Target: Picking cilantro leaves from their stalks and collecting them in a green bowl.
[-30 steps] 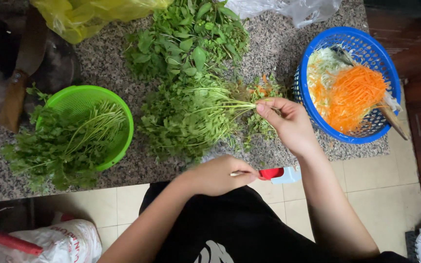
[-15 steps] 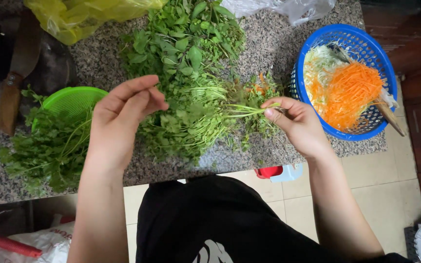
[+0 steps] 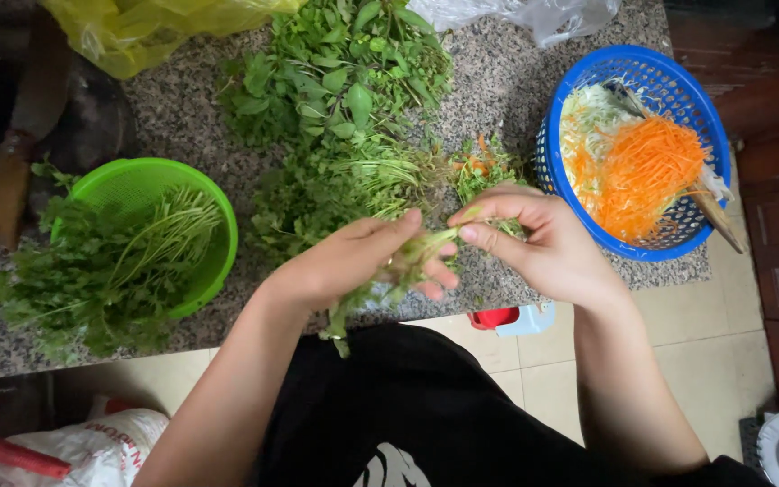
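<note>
My left hand point(image 3: 353, 257) and my right hand point(image 3: 538, 243) meet over the near edge of a speckled granite counter point(image 3: 507, 81). Both hold the same small bunch of green herb stems point(image 3: 412, 257): the left hand wraps its leafy part, and the right pinches the stem ends between thumb and fingers. Some leaves hang down below the left hand past the counter's edge. Just beyond the hands lies a big loose pile of leafy herbs point(image 3: 344, 99).
A green basket point(image 3: 160, 185) with long-stemmed herbs stands at the left. A blue basket point(image 3: 642, 77) with shredded carrot and cabbage stands at the right. A yellow plastic bag point(image 3: 155, 27) lies at the back. On the tiled floor below are a red and blue item point(image 3: 511, 317) and a white sack point(image 3: 92, 451).
My left hand came down from above the green basket to the right hand and took hold of the herb bunch. The bunch has been drawn off the pile toward the counter's edge.
</note>
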